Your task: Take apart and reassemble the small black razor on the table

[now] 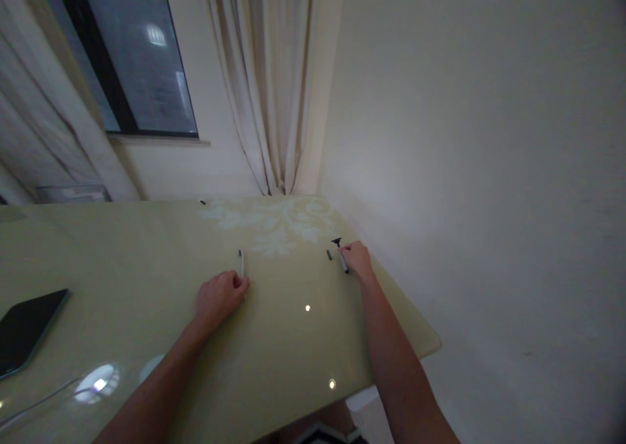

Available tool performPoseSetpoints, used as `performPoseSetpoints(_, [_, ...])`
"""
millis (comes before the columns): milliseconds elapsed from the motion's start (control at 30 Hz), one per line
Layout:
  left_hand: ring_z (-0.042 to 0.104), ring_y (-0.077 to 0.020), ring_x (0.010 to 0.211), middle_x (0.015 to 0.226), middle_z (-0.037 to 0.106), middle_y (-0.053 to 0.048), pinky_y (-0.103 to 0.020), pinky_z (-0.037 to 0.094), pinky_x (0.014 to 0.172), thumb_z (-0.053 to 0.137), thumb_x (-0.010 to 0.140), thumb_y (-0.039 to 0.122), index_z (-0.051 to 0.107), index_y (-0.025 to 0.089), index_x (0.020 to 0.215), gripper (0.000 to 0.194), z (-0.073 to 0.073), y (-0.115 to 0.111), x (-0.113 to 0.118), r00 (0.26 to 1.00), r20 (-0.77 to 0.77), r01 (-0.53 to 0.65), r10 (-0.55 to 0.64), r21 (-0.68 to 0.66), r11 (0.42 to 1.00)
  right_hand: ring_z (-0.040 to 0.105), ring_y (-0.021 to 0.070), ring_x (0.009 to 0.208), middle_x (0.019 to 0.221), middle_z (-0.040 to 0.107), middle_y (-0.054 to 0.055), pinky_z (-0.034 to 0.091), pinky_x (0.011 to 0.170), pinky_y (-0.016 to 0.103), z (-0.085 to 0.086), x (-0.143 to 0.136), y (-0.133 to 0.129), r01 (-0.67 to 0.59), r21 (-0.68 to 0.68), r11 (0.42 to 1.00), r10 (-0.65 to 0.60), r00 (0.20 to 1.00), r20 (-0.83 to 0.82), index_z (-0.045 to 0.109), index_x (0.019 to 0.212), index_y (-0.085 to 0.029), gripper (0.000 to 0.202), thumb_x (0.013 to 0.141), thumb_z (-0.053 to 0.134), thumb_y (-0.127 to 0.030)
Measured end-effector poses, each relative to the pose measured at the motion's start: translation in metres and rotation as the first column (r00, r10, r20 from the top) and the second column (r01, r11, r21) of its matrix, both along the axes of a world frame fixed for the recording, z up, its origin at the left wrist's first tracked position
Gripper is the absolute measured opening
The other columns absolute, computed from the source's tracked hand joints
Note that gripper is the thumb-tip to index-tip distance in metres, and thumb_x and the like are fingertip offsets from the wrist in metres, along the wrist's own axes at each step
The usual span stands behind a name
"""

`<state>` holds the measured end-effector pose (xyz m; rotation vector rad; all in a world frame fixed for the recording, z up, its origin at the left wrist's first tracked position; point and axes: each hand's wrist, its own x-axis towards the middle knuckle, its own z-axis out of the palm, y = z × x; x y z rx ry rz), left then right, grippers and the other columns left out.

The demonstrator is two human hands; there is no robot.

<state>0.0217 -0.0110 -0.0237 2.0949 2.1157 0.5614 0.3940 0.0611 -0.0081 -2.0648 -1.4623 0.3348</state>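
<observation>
My left hand (221,295) rests low over the middle of the table, its thumb and fingers pinched on the handle of a white toothbrush (242,264). The brush's dark-bristled head points away from me. At the right side of the table my right hand (357,258) grips a razor (344,261) with a grey handle and a black head, which points to the far side. Just left of the razor lies a small dark piece (329,255), perhaps a cap or blade cover; I cannot tell which.
A dark tablet-like slab (30,330) lies at the left, with a pale cable (42,401) nearer me. Another small black piece (203,203) sits by the far edge of the glossy table (274,353). A wall (469,203) borders the table's right side; curtains (274,79) hang behind.
</observation>
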Motion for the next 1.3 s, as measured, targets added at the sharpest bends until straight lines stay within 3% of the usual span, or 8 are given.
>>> performPoseSetpoints(367, [0.056,-0.0191,0.063,0.069,0.065,-0.004,-0.029,0.032,0.059,0.046,0.094,0.042,0.055,0.022,0.070,0.033,-0.002,-0.003,0.014,0.988,0.118,0.087,-0.095,0.073,0.994,0.071,0.0277,0.090,0.095,0.076,0.017,0.048,0.073,0.031,0.002,-0.018,-0.008,0.063,0.071,0.996,-0.072,0.988,0.139,0.081,0.091,-0.016,0.023,0.092,0.066,-0.034])
performPoseSetpoints(500, [0.054,-0.0176,0.064,0.068,0.060,-0.001,-0.028,0.034,0.062,0.045,0.096,0.044,0.052,0.022,0.071,0.034,0.011,0.000,0.052,0.946,0.211,0.201,-0.247,0.217,0.955,0.064,0.0203,0.071,0.074,0.071,0.009,0.043,0.066,0.029,0.008,-0.052,-0.007,-0.200,0.315,0.928,0.262,0.951,-0.167,0.079,0.081,-0.016,0.047,0.098,0.052,-0.051])
performPoseSetpoints(633, [0.058,-0.0184,0.070,0.072,0.063,-0.002,-0.028,0.039,0.067,0.045,0.099,0.043,0.056,0.022,0.074,0.035,0.028,0.012,0.104,0.855,0.210,0.405,-0.474,0.303,0.863,0.058,0.0154,0.067,0.078,0.068,0.004,0.042,0.062,0.025,0.009,-0.086,-0.008,-0.460,0.440,0.771,0.634,0.617,-0.467,0.076,0.089,-0.017,0.053,0.091,0.056,-0.066])
performPoseSetpoints(800, [0.066,-0.0188,0.086,0.090,0.072,-0.007,-0.030,0.047,0.081,0.033,0.105,0.036,0.069,0.020,0.089,0.043,0.026,0.047,0.159,0.816,0.267,0.480,-0.513,0.182,0.858,0.045,0.0111,0.052,0.060,0.051,-0.003,0.035,0.050,0.023,0.010,-0.074,-0.005,-0.144,0.513,0.846,0.505,0.523,-0.686,0.066,0.074,-0.017,0.052,0.084,0.063,-0.068])
performPoseSetpoints(900, [0.067,-0.0231,0.097,0.104,0.073,-0.011,-0.033,0.049,0.086,0.055,0.096,0.036,0.071,0.017,0.109,0.027,0.011,0.067,0.184,0.862,0.261,0.425,-0.435,0.098,0.900,0.031,0.0083,0.043,0.051,0.036,-0.008,0.024,0.042,0.023,0.010,-0.058,-0.001,0.001,0.510,0.860,0.456,0.449,-0.768,0.065,0.073,-0.017,0.055,0.085,0.060,-0.071])
performPoseSetpoints(1033, [0.061,-0.0349,0.117,0.126,0.066,-0.015,-0.046,0.047,0.094,0.076,0.079,0.034,0.070,0.023,0.119,0.042,-0.003,0.079,0.210,0.915,0.224,0.344,-0.336,0.002,0.939,0.027,0.0073,0.040,0.049,0.034,-0.008,0.022,0.040,0.022,0.009,-0.056,-0.001,0.032,0.472,0.881,0.431,0.356,-0.829,0.066,0.075,-0.017,0.058,0.086,0.058,-0.073])
performPoseSetpoints(1167, [0.060,-0.0348,0.118,0.123,0.066,-0.014,-0.049,0.046,0.095,0.068,0.087,0.032,0.073,0.023,0.106,0.021,-0.006,0.081,0.214,0.922,0.211,0.335,-0.324,-0.013,0.942,0.029,0.0075,0.040,0.049,0.036,-0.008,0.023,0.040,0.022,0.007,-0.059,-0.001,0.014,0.459,0.888,0.430,0.327,-0.842,0.070,0.080,-0.016,0.059,0.086,0.057,-0.073])
performPoseSetpoints(1300, [0.065,-0.0260,0.108,0.112,0.070,-0.012,-0.037,0.049,0.095,0.070,0.087,0.029,0.072,0.018,0.105,0.021,-0.004,0.075,0.180,0.892,0.224,0.394,-0.393,0.043,0.918,0.028,0.0076,0.040,0.050,0.035,-0.008,0.021,0.040,0.023,0.003,-0.062,-0.001,-0.084,0.407,0.910,0.409,0.349,-0.843,0.073,0.085,-0.014,0.060,0.087,0.055,-0.071])
